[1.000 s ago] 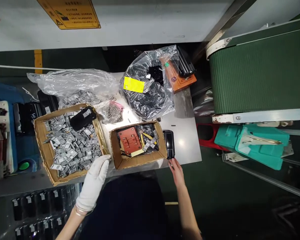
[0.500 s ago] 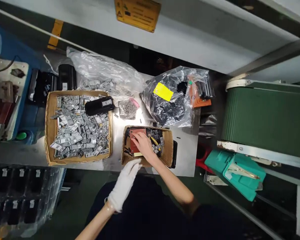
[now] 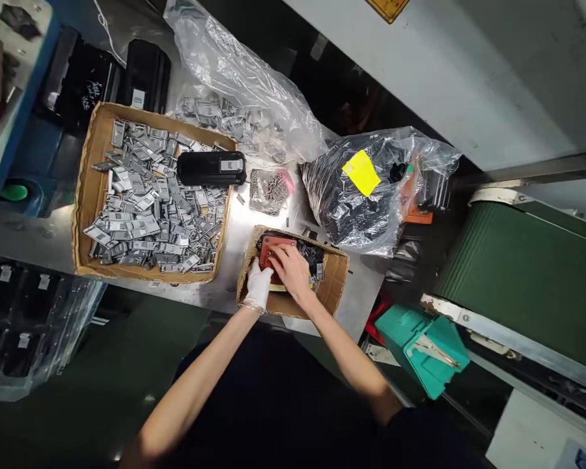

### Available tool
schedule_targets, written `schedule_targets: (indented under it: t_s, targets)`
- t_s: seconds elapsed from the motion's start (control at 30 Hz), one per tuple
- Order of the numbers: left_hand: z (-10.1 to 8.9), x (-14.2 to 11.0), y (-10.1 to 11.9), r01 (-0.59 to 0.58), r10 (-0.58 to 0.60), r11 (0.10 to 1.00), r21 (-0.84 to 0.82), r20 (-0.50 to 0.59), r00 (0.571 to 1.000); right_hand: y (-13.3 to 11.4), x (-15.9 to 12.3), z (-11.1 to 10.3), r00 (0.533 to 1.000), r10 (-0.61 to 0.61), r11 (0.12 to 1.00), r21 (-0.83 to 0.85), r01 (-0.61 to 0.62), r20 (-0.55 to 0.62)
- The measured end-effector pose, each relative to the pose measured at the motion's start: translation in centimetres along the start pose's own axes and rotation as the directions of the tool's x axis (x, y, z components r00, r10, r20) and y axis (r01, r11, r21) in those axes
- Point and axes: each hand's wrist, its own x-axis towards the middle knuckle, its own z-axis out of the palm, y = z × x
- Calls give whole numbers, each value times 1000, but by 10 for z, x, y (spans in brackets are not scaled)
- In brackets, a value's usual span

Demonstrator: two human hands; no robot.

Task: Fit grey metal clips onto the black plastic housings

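Observation:
A small cardboard box (image 3: 333, 281) on the metal table holds a reddish-brown plate (image 3: 287, 241) with small holes, among black and grey parts. My left hand (image 3: 259, 285), in a white glove, reaches inside the box and grips the plate's near left side; some of its fingers are hidden. Over the face of the plate, my bare right hand (image 3: 294, 272) has its fingers bent and drawn together at the tips. Whatever sits between those fingertips is too small to make out. Something yellow shows partly beneath the right hand.
To the left stands a larger cardboard box (image 3: 78, 244) of grey clips, with a black case (image 3: 202, 169) across its right rim. Behind lie a bag of small metal pieces (image 3: 268, 191) and a clear bag of black parts (image 3: 351, 215). A green conveyor (image 3: 532, 280) and teal bin (image 3: 415, 342) are right.
My left hand has moved from in front of the small box into it, onto the plate. My right hand stays over the plate. The camera view has turned and shifted.

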Motion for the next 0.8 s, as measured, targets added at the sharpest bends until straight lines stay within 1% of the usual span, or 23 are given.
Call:
schedule_targets:
  t_s: [0.03,0.07,0.1,0.13,0.17,0.2,0.23,0.27,0.3,0.33,0.37,0.4,0.43,0.5,0.57,0.6,0.7,0.8]
  targets:
    - [-1,-2,1,-15,15,1000,20,15,1000,7,-9,-4,996,46,999,15,-45,-73]
    - [-2,-6,3,-34,32,998,46,26,999,15,-18,-9,986,115,993,7,-115,-123]
    - [-4,-13,4,-58,56,995,79,30,998,25,-28,-14,972,191,980,-25,-196,-138]
    - [-6,-22,5,-94,91,989,118,32,995,34,-37,-19,959,261,960,-77,-270,-115]
    - [-8,-32,7,-145,141,976,162,37,989,43,-44,-23,949,312,938,-143,-317,-56]
    - [-10,-44,8,-212,205,955,209,56,977,51,-50,-25,940,342,921,-205,-332,14]
    - [-11,-55,9,-293,276,921,256,103,956,57,-52,-26,933,352,913,-249,-324,76]
    - [-10,-65,9,-383,342,875,297,182,922,62,-53,-25,929,350,912,-270,-309,120]
    - [-7,-74,10,-471,391,817,334,280,877,64,-51,-22,927,345,913,-282,-295,146]
    - [-1,-80,10,-545,413,752,370,380,828,66,-48,-17,923,345,910,-300,-285,169]
    - [6,-83,9,-603,412,686,408,465,783,67,-44,-13,919,346,907,-317,-276,190]
    - [15,-84,9,-642,397,621,449,526,752,67,-40,-7,915,346,906,-329,-268,207]
    - [25,-81,9,-664,378,559,496,561,737,68,-36,-3,911,345,905,-338,-260,223]
    - [47,-70,8,-676,353,452,582,579,735,72,-30,4,908,336,908,-344,-241,252]
    - [65,-54,9,-685,340,370,627,595,729,77,-28,7,910,309,918,-337,-210,275]
    - [72,-46,10,-696,336,336,635,609,718,80,-28,6,914,290,924,-332,-190,285]
    - [81,-29,12,-735,307,250,630,669,677,84,-29,-3,929,222,941,-316,-124,298]
    - [79,-28,15,-765,265,196,614,718,644,81,-34,-22,951,137,955,-292,-53,278]
